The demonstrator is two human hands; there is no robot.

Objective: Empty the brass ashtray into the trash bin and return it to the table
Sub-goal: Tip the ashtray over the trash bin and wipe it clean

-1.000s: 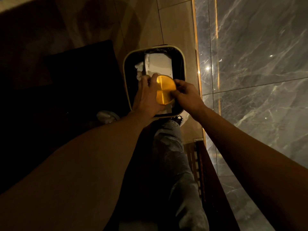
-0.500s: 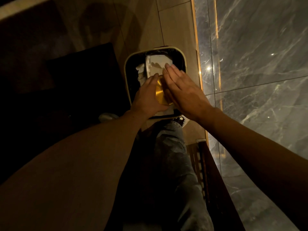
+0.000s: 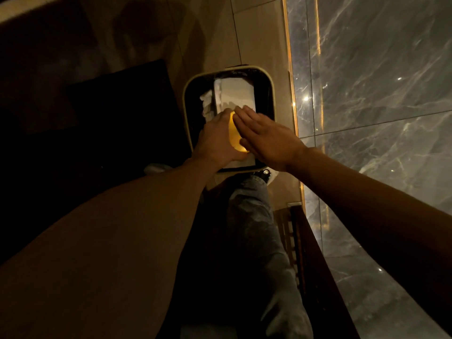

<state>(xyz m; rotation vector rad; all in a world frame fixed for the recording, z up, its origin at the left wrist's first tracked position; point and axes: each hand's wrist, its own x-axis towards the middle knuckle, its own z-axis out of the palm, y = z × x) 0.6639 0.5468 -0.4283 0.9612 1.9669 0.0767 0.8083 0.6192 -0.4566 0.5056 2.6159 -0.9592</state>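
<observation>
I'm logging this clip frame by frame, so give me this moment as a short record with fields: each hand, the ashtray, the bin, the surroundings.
left hand: grips the brass ashtray over the trash bin
right hand: open and flat, fingers straight, against the ashtray's upturned face
brass ashtray: tipped on edge above the bin's opening, mostly hidden by the hands
trash bin: pale rim, dark liner, white paper inside
surroundings: tan tile floor, grey marble wall on the right

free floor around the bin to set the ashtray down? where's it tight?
Bare tan floor tile beyond the trash bin, bordered by the lit marble wall. Crowded: the bin mouth, with left hand, right hand and brass ashtray over white trash; the near side, by the leg.
</observation>
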